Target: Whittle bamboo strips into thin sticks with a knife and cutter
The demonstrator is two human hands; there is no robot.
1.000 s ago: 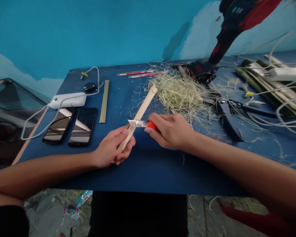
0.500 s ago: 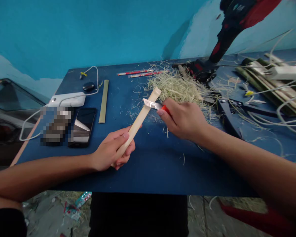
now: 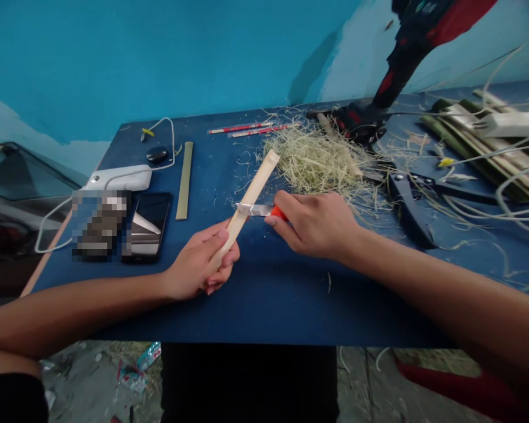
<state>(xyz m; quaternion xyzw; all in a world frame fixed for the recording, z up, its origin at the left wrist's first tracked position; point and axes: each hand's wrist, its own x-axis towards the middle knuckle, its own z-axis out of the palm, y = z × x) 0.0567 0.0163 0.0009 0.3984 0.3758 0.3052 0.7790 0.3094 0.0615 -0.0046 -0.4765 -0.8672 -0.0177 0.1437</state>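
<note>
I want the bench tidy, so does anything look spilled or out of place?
Yes: pale shavings stray from their heap across the blue tabletop, one lying alone near the right hand. What look like wrappers lie discarded on the floor at lower left.

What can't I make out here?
Head view:
Pale flat wooden strip: lower end hidden by left hand.
Orange-handled metal knife: handle mostly hidden by right hand.
Black-and-red power tool: top cut off by upper edge.
Leftmost black rectangular device: blurred by pixelation.
</note>
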